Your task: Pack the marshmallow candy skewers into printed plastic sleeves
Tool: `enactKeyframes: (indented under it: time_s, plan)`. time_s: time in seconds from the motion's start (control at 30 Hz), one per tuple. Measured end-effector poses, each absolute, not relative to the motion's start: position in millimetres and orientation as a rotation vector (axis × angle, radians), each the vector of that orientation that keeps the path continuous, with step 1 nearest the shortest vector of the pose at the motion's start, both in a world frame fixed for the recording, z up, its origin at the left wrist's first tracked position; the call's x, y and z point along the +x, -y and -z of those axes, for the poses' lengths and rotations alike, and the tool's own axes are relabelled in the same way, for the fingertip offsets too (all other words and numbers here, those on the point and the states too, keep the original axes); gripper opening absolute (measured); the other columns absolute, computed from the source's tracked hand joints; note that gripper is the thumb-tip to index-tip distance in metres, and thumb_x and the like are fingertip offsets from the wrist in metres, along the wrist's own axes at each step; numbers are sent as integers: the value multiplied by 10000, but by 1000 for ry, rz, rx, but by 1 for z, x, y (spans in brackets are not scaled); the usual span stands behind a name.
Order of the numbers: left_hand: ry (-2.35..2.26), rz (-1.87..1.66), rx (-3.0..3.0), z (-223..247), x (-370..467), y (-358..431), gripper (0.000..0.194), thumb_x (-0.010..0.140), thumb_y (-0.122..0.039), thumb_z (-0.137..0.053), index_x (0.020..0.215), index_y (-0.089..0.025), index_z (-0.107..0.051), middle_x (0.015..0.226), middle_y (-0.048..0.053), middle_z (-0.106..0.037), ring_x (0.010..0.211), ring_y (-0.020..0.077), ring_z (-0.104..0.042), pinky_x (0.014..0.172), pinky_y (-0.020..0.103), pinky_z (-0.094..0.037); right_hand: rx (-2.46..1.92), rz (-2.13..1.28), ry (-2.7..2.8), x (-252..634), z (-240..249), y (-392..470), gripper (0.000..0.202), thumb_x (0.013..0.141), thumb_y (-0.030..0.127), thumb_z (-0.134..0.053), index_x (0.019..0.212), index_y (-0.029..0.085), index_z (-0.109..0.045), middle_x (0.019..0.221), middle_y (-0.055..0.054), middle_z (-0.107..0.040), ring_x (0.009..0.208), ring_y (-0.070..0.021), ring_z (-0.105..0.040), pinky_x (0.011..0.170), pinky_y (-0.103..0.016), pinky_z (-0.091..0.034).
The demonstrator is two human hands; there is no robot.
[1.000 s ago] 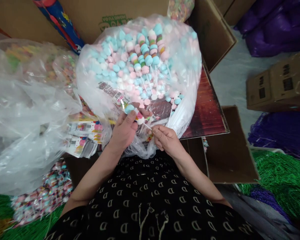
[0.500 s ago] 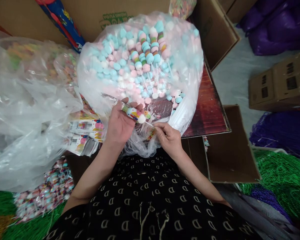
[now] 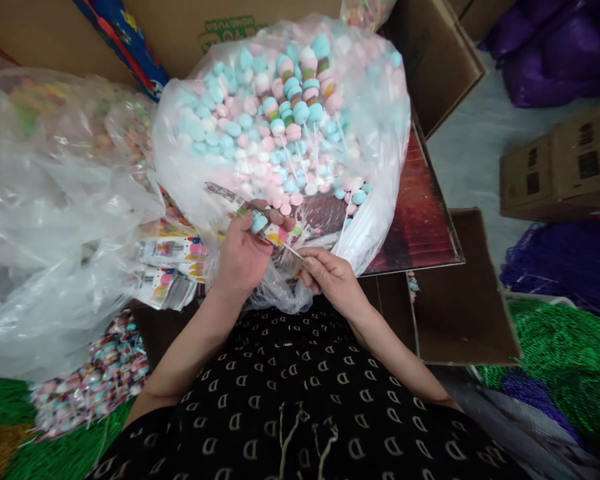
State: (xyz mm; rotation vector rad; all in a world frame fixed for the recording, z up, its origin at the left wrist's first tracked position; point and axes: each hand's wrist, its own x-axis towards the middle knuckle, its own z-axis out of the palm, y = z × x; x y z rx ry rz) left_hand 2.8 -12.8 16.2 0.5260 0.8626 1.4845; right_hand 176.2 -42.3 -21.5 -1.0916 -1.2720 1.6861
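I see the left hand (image 3: 244,252) now curled round the clear, colour-printed plastic sleeve (image 3: 276,234); the pastel marshmallow skewer (image 3: 259,222) sits deeper inside, seemingly nearly seated, its thin white stick (image 3: 293,251) pinched in the right hand (image 3: 331,276).

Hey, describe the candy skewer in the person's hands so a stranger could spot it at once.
Start at the big plastic bag of pastel marshmallows, top centre. By its lower edge, the left hand and right hand hold one candy skewer between them. Unlike the unwrapped skewers lying on the marshmallows, it has a printed wrapper around it.
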Motion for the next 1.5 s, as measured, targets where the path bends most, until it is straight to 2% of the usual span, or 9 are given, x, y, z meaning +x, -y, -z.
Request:
enactKeyframes:
  time_s: [0.17,0.3,0.5,0.63,0.9,1.0,1.23,1.4,1.5]
  plan:
    - [-861,-1423,564,-15,11,18,135,927,-367,-666,947,-233,-663,751,0,-688,984,231,-761,1004,423,-581,-1166,-1433,1493,172,23,45,327,976,498,-620,996,195,-740,569,45,-587,480,-102,-510,500,-234,-432]
    - [-945,-1342,631,-11,17,26,182,923,-427,-692,984,-256,-677,813,25,-725,1020,246,-741,946,424,-584,-1117,-1517,1456,163,24,45,322,1012,506,-560,1028,226,-716,617,42,-635,429,-95,-496,466,-237,-438]
    - [-1111,-1250,942,9,4,29,267,911,-480,-741,1041,-247,-744,919,16,-745,844,170,-654,820,311,-525,-1090,-1455,1465,168,23,40,294,1035,483,-531,1025,231,-682,635,40,-636,463,-108,-544,490,-245,-464]
    - [-1304,-1220,1056,13,-3,30,294,916,-494,-732,821,-217,-724,752,-10,-652,728,149,-561,756,288,-473,-1174,-1172,1659,171,21,37,325,1062,443,-472,1228,247,-671,662,25,-661,528,-139,-597,589,-277,-533]
    - [-1348,-1177,1293,7,1,31,337,917,-535,-711,805,-218,-731,748,14,-677,717,174,-568,701,308,-458,-1204,-844,1933,164,21,27,445,1076,397,-398,1430,248,-623,872,-62,-792,706,-204,-713,677,-318,-579]
    - [-1301,-1174,1233,11,-3,31,331,933,-533,-690,840,-218,-735,758,12,-687,754,185,-607,763,320,-513,-1149,-901,1913,160,23,25,436,1075,361,-400,1430,266,-633,776,-24,-763,651,-180,-692,684,-305,-591]
    - [-978,-1319,778,-3,-15,24,405,866,-585,-754,1065,-233,-746,1062,89,-773,1158,278,-698,1011,408,-552,-1085,-888,1842,157,26,26,423,1075,327,-422,1428,263,-648,710,-2,-728,612,-166,-683,660,-298,-590]
    - [-918,-1338,562,-17,-6,21,268,907,-360,-766,1148,-255,-719,790,19,-710,1142,269,-713,1018,435,-552,-1120,-867,1897,149,34,34,411,1066,340,-433,1383,233,-672,758,-32,-763,642,-186,-710,681,-314,-591]
    - [-861,-1319,560,-17,1,23,301,850,-373,-828,1111,-268,-720,641,-29,-591,1048,250,-719,952,406,-576,-1125,-910,1879,144,35,40,378,1061,360,-456,1308,210,-699,767,-43,-769,641,-185,-714,683,-313,-592]
